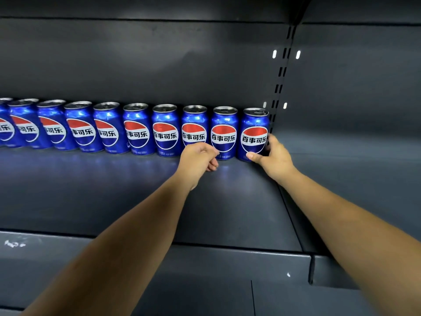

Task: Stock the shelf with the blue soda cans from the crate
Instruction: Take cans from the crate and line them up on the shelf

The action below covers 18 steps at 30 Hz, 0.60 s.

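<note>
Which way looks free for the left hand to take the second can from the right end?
Probably yes, from the front. The left hand hangs curled just before the second can, holding nothing, and the shelf in front is bare. The right hand grips only the end can.

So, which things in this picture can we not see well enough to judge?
- Head view: the crate is not in the frame, so how many cans remain is unknown.
- The row of blue metal soda cans is cut off by the left edge; its full count is hidden.
- The right hand covers the right side of the rightmost blue can, so its grip there is hidden.
- The left hand has curled fingers; whether it touches a can is unclear.
- Small print low on the cans is too small.
</note>
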Motion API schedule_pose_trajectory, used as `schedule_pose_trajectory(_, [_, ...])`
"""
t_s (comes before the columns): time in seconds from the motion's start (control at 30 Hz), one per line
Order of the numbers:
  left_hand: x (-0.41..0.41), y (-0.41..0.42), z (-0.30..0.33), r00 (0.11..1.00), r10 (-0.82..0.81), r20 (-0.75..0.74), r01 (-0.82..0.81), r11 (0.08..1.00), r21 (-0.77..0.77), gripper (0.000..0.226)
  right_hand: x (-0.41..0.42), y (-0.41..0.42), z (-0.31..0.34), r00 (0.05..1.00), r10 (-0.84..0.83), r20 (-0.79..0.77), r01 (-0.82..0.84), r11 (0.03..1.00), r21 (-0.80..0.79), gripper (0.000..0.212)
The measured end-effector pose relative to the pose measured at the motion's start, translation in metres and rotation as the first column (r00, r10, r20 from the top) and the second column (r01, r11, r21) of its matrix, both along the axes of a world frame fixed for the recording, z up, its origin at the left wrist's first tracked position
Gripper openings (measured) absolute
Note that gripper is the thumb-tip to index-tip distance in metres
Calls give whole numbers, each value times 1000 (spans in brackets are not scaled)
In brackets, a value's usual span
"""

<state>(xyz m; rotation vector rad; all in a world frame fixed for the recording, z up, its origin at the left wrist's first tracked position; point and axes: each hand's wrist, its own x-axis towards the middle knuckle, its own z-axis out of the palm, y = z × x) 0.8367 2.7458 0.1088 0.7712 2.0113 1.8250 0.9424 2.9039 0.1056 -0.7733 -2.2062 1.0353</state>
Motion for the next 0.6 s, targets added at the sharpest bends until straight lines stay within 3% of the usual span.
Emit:
schedule_pose_trajectory(0.23, [-3,2,-1,1000,13,15,-13,1000,0,21,3,-6,4,996,-70,-57,66,995,-75,69])
schedule_pose_trajectory(0.37, [0,-1,-1,1000,20,14,-20,1000,16,18,8,-13,8,994,-108,-3,108,992,-68,68])
schedule_pose_trajectory(0.5, [12,-17,4,977,56,-205,-78,992,-99,11,24,-36,14,924,-233,302,175,963,205,99])
schedule_pose_trajectory(0.6, [29,-39,8,913,-26,-408,-79,968,-238,27,39,-69,22,866,-267,424,111,927,358,93])
